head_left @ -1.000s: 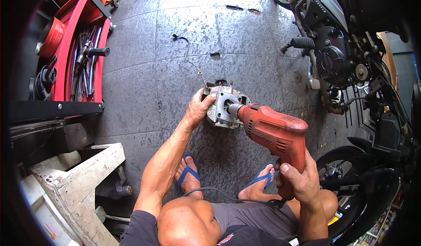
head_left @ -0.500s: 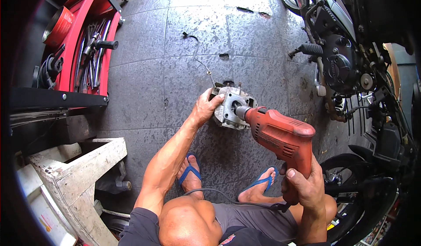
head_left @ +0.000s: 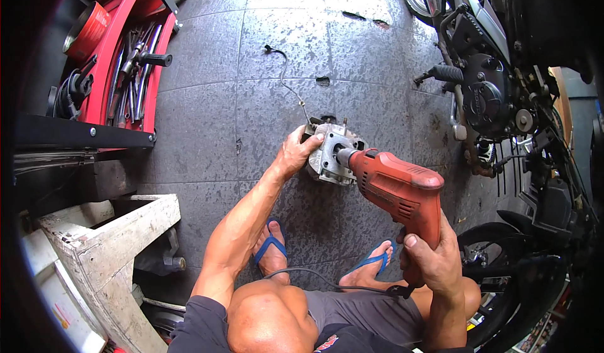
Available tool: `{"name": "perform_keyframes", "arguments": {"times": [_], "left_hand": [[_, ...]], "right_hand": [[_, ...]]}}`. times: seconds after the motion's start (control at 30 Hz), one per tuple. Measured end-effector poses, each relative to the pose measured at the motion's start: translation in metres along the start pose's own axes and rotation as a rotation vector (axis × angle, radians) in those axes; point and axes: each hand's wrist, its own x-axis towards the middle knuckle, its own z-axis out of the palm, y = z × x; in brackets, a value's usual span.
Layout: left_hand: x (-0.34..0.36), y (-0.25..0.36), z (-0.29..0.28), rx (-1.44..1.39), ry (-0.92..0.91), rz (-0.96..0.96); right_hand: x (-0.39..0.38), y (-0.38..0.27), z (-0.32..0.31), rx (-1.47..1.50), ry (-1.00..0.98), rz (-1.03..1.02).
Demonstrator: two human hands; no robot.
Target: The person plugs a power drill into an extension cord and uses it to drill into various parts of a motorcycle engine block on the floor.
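- A red tool cart [head_left: 119,63] stands at about ten o'clock, its tray filled with long metal tools and a black-handled piece.
- A worn wooden stand [head_left: 107,252] sits at about eight o'clock on the grey tiled floor [head_left: 201,133].
- A thin cable [head_left: 286,79] lies on the tiles at about twelve o'clock, trailing down toward the middle.
- The left hand [head_left: 299,153] sits just left of centre, its grip closed on the left edge of a grey metal engine cylinder [head_left: 331,155] that rests on the floor.
- The cylinder lies at the centre, its open bore facing down-right toward the drill.
- A red electric drill [head_left: 393,186] lies just right of centre, at about four o'clock from the cylinder. Its long axis runs from lower right to upper left, and the nose points toward ten o'clock, into the cylinder's bore.
- The right hand [head_left: 434,262] is at about five o'clock, its grip wrapped around the drill's handle.
- A black power cord [head_left: 327,277] runs from the handle leftward across the person's feet in blue sandals [head_left: 270,249].
- A dark motorcycle [head_left: 497,89] fills the right edge from one to four o'clock, its engine case facing the drill.
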Motion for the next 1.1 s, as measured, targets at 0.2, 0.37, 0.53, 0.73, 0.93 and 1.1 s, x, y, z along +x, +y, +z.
{"name": "perform_keyframes", "arguments": {"times": [0.2, 0.37, 0.53, 0.73, 0.93, 1.1], "left_hand": [[0.001, 0.004, 0.003, -0.011, -0.019, 0.01], [0.0, 0.002, -0.001, 0.003, -0.036, 0.017], [0.002, 0.003, 0.001, 0.006, -0.002, -0.002], [0.003, -0.005, -0.001, 0.0, -0.02, 0.011], [0.001, 0.003, 0.002, -0.007, -0.031, -0.016], [0.003, 0.001, 0.0, 0.02, -0.03, -0.004]], "right_hand": [[-0.009, 0.001, -0.006, 0.015, -0.023, -0.042], [-0.005, 0.004, -0.003, -0.013, -0.015, -0.032], [-0.008, 0.002, -0.008, 0.079, -0.002, -0.016], [-0.005, 0.014, -0.014, 0.049, -0.01, 0.017], [-0.007, 0.023, -0.021, 0.046, -0.012, -0.005], [-0.01, 0.024, -0.022, 0.064, 0.002, -0.045]]}}
